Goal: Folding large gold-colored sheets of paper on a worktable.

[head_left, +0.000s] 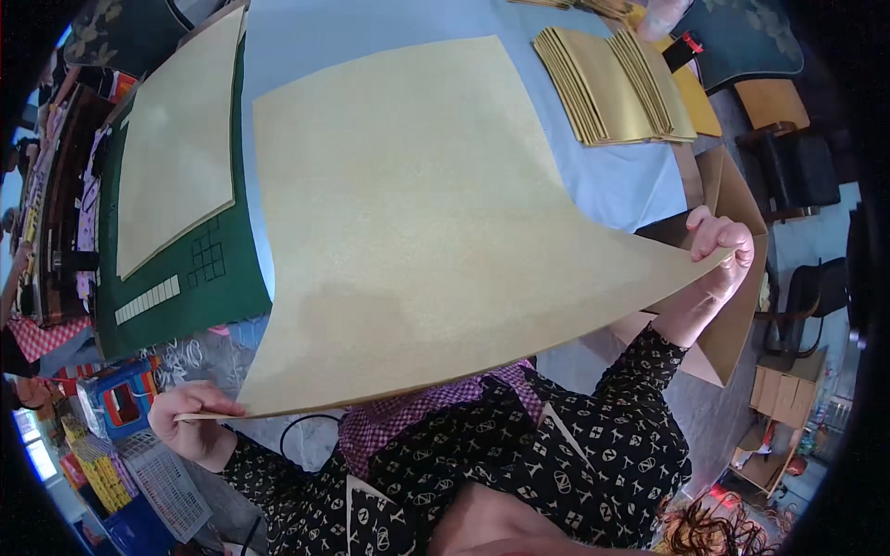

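At the near left, one corner of a large pale-gold sheet (408,213) is being gripped by the left hand (193,422), with the fingers closed on its edge. Between the hands, the near edge is being held in a curve in front of a purple checked apron (464,389). The near right corner is being gripped by the closed right hand (726,232), beside a cardboard box (728,334). To the left, a white strip (148,299) and farther pale sheets (176,148) are being carried by a green mat (232,287). Beyond, light-blue cloth (630,190) is being partly covered by the sheet; at the far right, folded gold pieces (607,83) are being supported.
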The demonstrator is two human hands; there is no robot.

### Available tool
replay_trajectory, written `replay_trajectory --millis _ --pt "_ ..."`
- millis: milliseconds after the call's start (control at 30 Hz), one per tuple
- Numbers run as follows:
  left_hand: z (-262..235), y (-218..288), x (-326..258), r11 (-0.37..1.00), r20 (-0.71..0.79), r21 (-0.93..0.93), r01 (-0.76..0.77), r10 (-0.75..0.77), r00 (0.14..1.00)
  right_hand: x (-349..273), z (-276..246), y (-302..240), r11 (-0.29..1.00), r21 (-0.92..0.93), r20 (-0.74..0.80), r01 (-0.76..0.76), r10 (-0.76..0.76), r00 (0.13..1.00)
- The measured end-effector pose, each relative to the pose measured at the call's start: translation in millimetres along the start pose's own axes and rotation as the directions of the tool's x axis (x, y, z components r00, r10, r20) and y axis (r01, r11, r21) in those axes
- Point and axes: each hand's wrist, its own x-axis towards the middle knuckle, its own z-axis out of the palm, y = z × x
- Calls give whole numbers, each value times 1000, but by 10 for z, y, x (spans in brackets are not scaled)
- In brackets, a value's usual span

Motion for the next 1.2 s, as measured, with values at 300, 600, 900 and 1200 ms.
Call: replay_trajectory --millis 300,600,900,1200 --pt "33 28 81 999 -24 -49 -17 16 1000 127 172 -1 1000 13 -53 22 -22 998" --pt "56 -33 158 997 29 -76 -30 32 999 205 212 84 997 -68 -64 31 -35 997" --pt "-60 -45 141 994 49 -109 -15 21 999 293 83 81 998 39 47 44 -46 998" --pt "-91 -52 484 997 -67 -7 75 -76 995 732 72 246 1000 6 104 5 -5 995"
